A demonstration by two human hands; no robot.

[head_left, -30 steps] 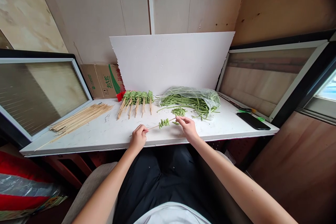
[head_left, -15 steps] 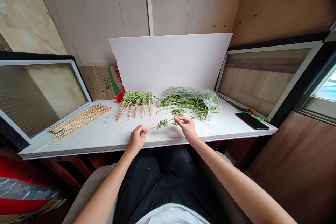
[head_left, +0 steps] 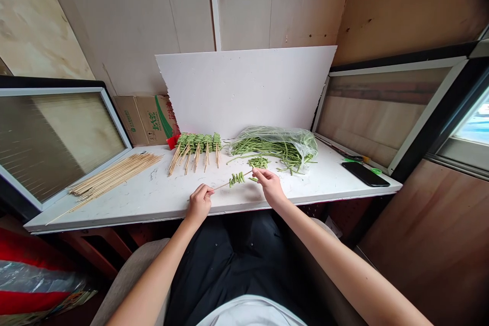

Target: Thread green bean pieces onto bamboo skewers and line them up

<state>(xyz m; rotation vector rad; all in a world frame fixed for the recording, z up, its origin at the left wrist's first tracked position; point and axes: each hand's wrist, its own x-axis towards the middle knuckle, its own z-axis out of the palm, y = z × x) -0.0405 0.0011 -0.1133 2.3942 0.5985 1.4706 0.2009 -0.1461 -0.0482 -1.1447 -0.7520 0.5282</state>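
Note:
A thin bamboo skewer (head_left: 220, 187) slants up to the right above the front of the table, with several folds of green bean (head_left: 237, 179) threaded on it. My left hand (head_left: 199, 202) is closed around its lower end. At the upper end, the fingertips of my right hand (head_left: 268, 182) are pinched together; whether a bean piece sits between them is too small to tell. Just behind that hand lies a small pile of cut bean pieces (head_left: 259, 162), and a loose piece rests beside the fingers.
Bare skewers (head_left: 118, 175) lie spread on the left of the white table (head_left: 153, 206). Loaded bean skewers (head_left: 196, 142) are stacked at the back, near a cardboard box (head_left: 143, 119). A plastic bag of long beans (head_left: 275, 142) lies right of them. A black phone (head_left: 365, 173) is far right.
The hands and the skewer hold nearly the same pose. The whole view has shifted slightly; nothing is plainly taken up or let go.

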